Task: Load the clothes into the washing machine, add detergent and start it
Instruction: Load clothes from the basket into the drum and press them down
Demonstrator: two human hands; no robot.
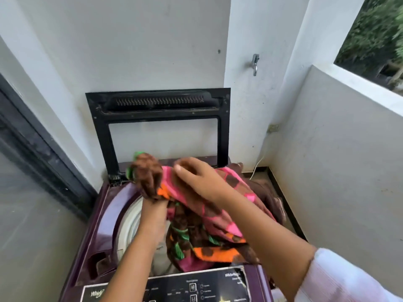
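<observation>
Right hand (197,178) pinches patterned cloth (218,234) from above; left hand (153,204), swathed in it, grip unclear.

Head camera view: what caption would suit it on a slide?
Left hand and right hand hold a bright patterned cloth over the open purple washing machine, lid raised.
</observation>
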